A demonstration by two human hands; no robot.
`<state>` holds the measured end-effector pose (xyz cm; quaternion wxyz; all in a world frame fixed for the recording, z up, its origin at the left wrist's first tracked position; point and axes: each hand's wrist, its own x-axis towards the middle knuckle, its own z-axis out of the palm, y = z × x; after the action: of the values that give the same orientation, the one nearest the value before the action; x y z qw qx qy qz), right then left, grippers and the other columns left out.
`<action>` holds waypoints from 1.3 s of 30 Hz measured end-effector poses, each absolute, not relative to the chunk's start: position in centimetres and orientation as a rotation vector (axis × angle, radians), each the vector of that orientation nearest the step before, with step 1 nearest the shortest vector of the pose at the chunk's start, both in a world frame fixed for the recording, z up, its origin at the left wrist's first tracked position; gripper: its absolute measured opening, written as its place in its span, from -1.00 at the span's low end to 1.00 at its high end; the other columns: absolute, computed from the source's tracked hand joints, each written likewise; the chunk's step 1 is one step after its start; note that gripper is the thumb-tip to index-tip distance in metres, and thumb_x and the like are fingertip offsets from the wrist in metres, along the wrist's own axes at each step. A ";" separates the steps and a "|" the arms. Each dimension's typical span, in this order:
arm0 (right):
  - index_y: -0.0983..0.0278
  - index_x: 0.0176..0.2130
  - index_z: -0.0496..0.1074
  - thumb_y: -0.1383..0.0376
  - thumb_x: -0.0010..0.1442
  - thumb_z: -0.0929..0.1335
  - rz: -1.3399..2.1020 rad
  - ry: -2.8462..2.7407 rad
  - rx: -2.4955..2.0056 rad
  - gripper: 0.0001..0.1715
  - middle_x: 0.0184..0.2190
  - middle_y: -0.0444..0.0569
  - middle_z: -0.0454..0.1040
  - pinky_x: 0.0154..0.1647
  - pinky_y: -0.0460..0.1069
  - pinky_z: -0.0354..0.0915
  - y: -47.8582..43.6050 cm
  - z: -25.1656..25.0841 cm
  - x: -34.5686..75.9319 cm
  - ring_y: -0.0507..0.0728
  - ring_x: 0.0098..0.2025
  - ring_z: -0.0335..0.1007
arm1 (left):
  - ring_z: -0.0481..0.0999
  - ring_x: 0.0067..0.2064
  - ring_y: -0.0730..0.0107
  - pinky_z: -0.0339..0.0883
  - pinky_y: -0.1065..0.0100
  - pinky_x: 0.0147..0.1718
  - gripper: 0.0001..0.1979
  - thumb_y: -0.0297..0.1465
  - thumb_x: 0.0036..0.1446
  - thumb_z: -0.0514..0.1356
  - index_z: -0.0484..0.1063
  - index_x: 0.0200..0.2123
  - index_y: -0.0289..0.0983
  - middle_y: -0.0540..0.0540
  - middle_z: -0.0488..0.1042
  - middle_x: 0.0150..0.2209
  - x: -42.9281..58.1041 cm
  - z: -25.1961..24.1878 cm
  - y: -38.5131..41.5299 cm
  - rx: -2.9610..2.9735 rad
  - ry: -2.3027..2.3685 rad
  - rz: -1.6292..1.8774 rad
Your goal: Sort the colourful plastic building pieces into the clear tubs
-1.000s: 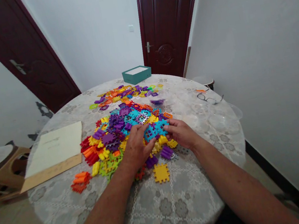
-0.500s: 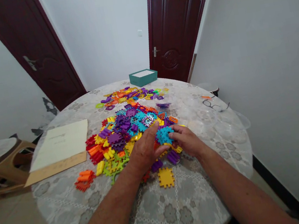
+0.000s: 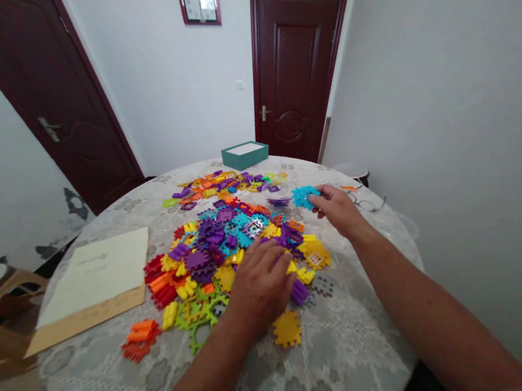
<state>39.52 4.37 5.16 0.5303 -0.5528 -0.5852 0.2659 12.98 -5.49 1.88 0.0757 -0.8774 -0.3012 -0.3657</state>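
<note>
My right hand (image 3: pixel 336 208) holds a blue toothed plastic piece (image 3: pixel 306 196) between thumb and fingers, to the right of the heap. My left hand (image 3: pixel 266 280) lies palm down over the near right part of a heap of colourful toothed pieces (image 3: pixel 199 259); its fingertips are partly hidden among them, so what it touches underneath does not show. A flat yellow square piece (image 3: pixel 287 329) lies just in front of my left hand. Yellow pieces (image 3: pixel 314 252) lie to the right of it.
A second, smaller group of pieces (image 3: pixel 214 185) lies farther back, before a green box (image 3: pixel 245 155). Cream and brown card (image 3: pixel 98 269) lies at the left. Orange pieces (image 3: pixel 141 339) sit at the near left. Glasses (image 3: pixel 373 205) and clear plastic are at the right.
My right hand has moved up and to the right, carrying the blue piece away from my left hand. My left hand has turned down onto the heap. The view has tilted upward.
</note>
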 end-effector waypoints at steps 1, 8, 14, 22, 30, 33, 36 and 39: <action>0.25 -0.07 0.53 0.09 0.17 0.41 0.530 -1.450 -1.363 -0.61 -0.37 -0.07 0.57 -0.40 -0.03 0.36 5.9 5.9 40.1 0.12 -0.37 0.47 | 0.49 0.23 0.06 0.28 -0.11 0.33 -0.75 -0.38 0.33 0.22 0.49 0.06 -0.20 -0.20 0.59 0.05 11.5 2.2 -4.5 -2.543 -1.019 -1.120; 0.27 0.06 0.56 0.27 0.26 0.35 -0.123 -1.742 -1.706 -0.61 -0.06 0.11 0.64 0.02 0.06 0.37 18.1 8.2 43.0 0.22 -0.09 0.52 | 0.46 0.18 -0.09 0.31 -0.14 0.24 -0.68 -0.28 0.36 0.15 0.45 0.07 -0.31 -0.34 0.54 0.05 2.4 1.6 0.2 -1.988 -1.565 -1.216; 0.32 0.17 0.52 0.31 0.35 0.34 -0.268 -1.944 -1.972 -0.57 0.04 0.24 0.61 0.06 0.05 0.32 24.5 7.0 42.9 0.25 0.01 0.52 | 0.47 0.14 -0.13 0.30 -0.17 0.18 -0.66 -0.27 0.32 0.18 0.43 0.10 -0.26 -0.33 0.53 0.05 1.3 -0.4 0.8 -1.959 -1.718 -1.107; 0.39 0.21 0.52 0.42 0.31 0.32 -0.276 -2.009 -2.083 -0.49 0.13 0.30 0.57 0.12 0.10 0.33 26.2 5.2 42.5 0.31 0.11 0.48 | 0.46 0.13 -0.11 0.27 -0.13 0.18 -0.68 -0.25 0.33 0.15 0.42 0.07 -0.24 -0.30 0.52 0.04 1.5 -0.9 0.8 -1.995 -1.810 -1.092; 0.37 0.09 0.57 0.37 0.37 0.26 -0.300 -2.126 -1.647 -0.59 0.04 0.18 0.60 0.23 0.16 0.29 16.7 7.9 39.2 0.28 0.10 0.47 | 0.43 0.16 -0.17 0.24 -0.17 0.21 -0.63 -0.23 0.31 0.16 0.44 0.10 -0.27 -0.34 0.51 0.06 2.1 -1.0 1.1 -2.108 -1.854 -1.126; 0.28 0.06 0.57 0.27 0.40 0.29 -0.085 -2.168 -1.493 -0.65 -0.04 0.07 0.61 0.12 0.14 0.33 8.3 8.8 38.0 0.23 0.00 0.49 | 0.45 0.13 -0.18 0.24 -0.17 0.21 -0.64 -0.22 0.31 0.15 0.46 0.08 -0.26 -0.32 0.53 0.04 2.3 -1.1 1.1 -2.119 -1.824 -1.136; 0.16 -0.02 0.60 0.22 0.38 0.35 0.271 -2.312 -1.470 -0.75 -0.18 -0.03 0.63 -0.06 0.06 0.33 0.4 8.2 38.1 0.16 -0.17 0.50 | 0.45 0.14 -0.17 0.23 -0.17 0.23 -0.63 -0.22 0.31 0.15 0.47 0.08 -0.26 -0.32 0.53 0.04 2.4 -1.3 1.2 -2.133 -1.783 -1.140; 0.09 -0.04 0.60 0.23 0.29 0.44 0.469 -2.348 -1.542 -0.77 -0.19 -0.04 0.63 -0.17 0.05 0.29 -4.7 5.5 39.2 0.16 -0.25 0.49 | 0.46 0.16 -0.16 0.23 -0.16 0.24 -0.63 -0.24 0.30 0.15 0.47 0.09 -0.27 -0.33 0.54 0.06 2.8 -1.2 1.2 -2.163 -1.720 -1.147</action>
<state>39.15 -4.66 5.46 0.1462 -0.5356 -0.8156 0.1630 2.84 1.18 -1.21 0.0747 -0.7208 -0.5733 -0.3823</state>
